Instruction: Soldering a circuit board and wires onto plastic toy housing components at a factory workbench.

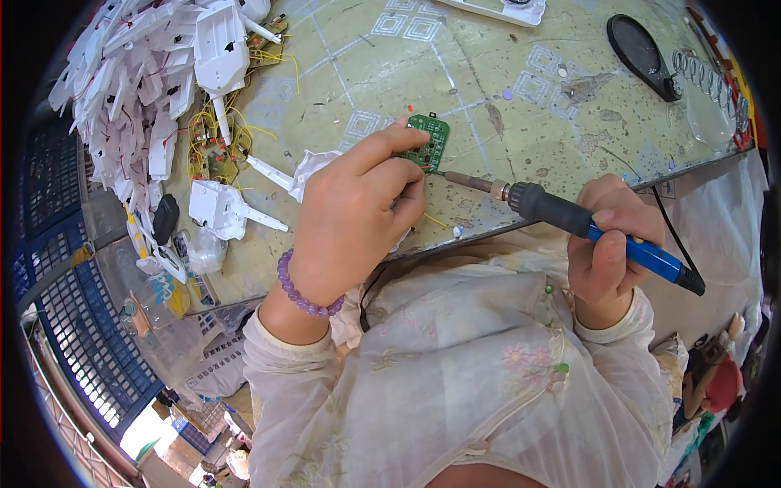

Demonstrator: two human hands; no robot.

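With its fingers pinched at the left edge, my left hand holds a small green circuit board over the table. A purple bead bracelet circles that wrist. My right hand grips the blue handle of a soldering iron. The iron points left, and its tip meets or nearly meets the board's lower edge; I cannot tell if they touch. Just left of my left hand lies a white plastic housing, partly hidden by the hand. A short yellow wire shows below the board.
A tall heap of white plastic housings fills the table's far left, beside boards with yellow wires. A magnifying glass and a coiled-spring iron holder sit at the far right. Blue crates stand left of the table.
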